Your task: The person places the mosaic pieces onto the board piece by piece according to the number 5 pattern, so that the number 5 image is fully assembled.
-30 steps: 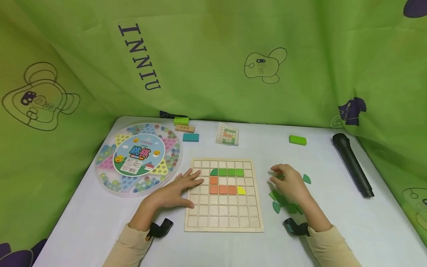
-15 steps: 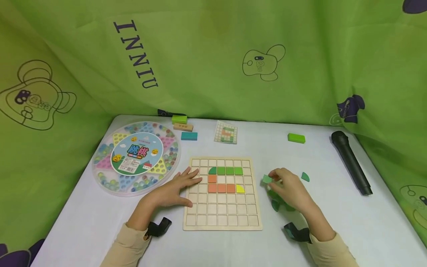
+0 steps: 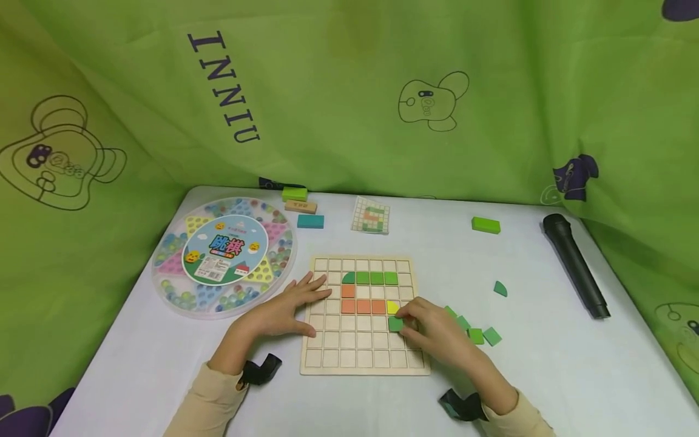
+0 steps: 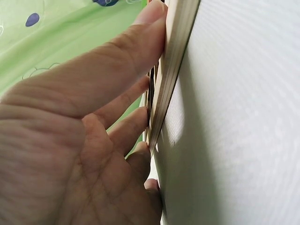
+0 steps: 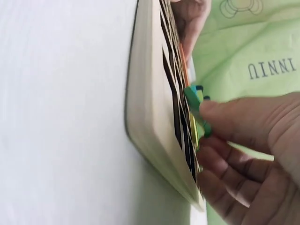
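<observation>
On the white bench (image 3: 546, 376) lies the square wooden grid board (image 3: 364, 358); the left hand (image 3: 284, 309) rests flat with straight fingers on its left edge, while the right hand (image 3: 431, 332) pinches a small green square tile (image 3: 395, 323) just below the yellow tile (image 3: 392, 307). Set down askew, the tile could jam across the cell walls. Only the right wrist view shows it tilted above the board.

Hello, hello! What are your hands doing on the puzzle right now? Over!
Left hand flat, steadying the wooden grid board. Right hand pinching a green square tile, lowering it just below the yellow tile. Nothing blocking that cell.
</observation>
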